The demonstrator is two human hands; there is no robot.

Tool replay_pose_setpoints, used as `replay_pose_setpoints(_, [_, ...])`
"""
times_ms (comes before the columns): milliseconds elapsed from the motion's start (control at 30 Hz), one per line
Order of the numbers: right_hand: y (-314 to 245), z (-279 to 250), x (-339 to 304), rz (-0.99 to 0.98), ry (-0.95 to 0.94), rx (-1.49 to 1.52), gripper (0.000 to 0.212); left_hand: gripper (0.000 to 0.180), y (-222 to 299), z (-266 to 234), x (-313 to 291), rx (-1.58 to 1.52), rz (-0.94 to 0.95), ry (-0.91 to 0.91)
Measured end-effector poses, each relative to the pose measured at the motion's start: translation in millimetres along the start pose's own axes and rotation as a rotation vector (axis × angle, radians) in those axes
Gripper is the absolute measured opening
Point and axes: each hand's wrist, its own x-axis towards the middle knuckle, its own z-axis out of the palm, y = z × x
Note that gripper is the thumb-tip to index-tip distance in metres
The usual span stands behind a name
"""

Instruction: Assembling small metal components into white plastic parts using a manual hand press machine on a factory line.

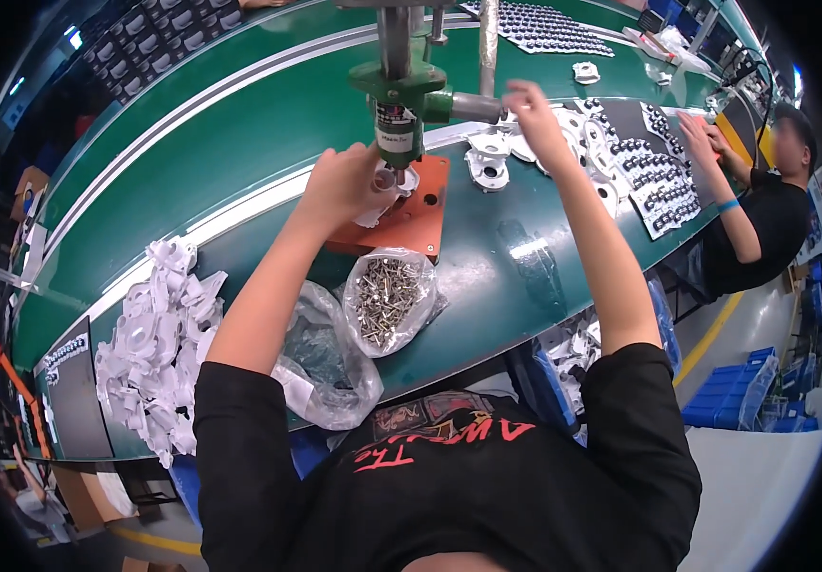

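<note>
In front of me stands a green bench press point(395, 114), its ram pointing down over an orange base block point(427, 205). My left hand point(342, 189) is closed around a white plastic part point(387, 191) beneath the ram, and the hand hides much of that part. Beside the end of the press's metal side shaft point(477, 108) is my right hand point(537, 119), its fingers apart, slightly blurred, with nothing seen in them. A clear bag of metal screws point(387, 300) lies against the front of the base block.
A heap of white plastic parts point(158, 353) lies left, beside an opened clear bag point(330, 381). More white parts point(490, 172) and rows of black-and-white pieces point(654, 181) lie right. A co-worker point(763, 210) sits at the right edge. Blue crates point(730, 391) stand on the floor.
</note>
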Motion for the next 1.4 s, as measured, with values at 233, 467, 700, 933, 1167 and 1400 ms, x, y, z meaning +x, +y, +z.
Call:
replay_pose_setpoints(233, [79,26,-53,-0.182,-0.053,-0.609,0.028,0.042,-54,7,-18,-0.074,-0.15,0.149])
replay_pose_setpoints(467, [74,15,-48,-0.196,0.146,-0.338,0.019,0.064,-184,26,-26,-0.403,-0.574,0.365])
replay_pose_setpoints(700, [41,-20,-78,0.426,0.069,0.961,0.03,0.065,-142,-23,-83,-0.481,-0.521,0.443])
replay_pose_setpoints(933, [32,-43,-150,0.694,0.096,1.161,0.05,0.04,-84,-61,-201,0.047,-0.534,-0.313])
replay_pose_setpoints(1167, [45,-39,-176,0.589,-0.152,1.302,0.041,0.07,-60,-8,-283,0.392,-0.403,-0.229])
replay_pose_setpoints(1400, [18,-19,-179,0.363,-0.134,1.127,0.047,0.039,-94,-5,-291,0.157,-0.335,0.134])
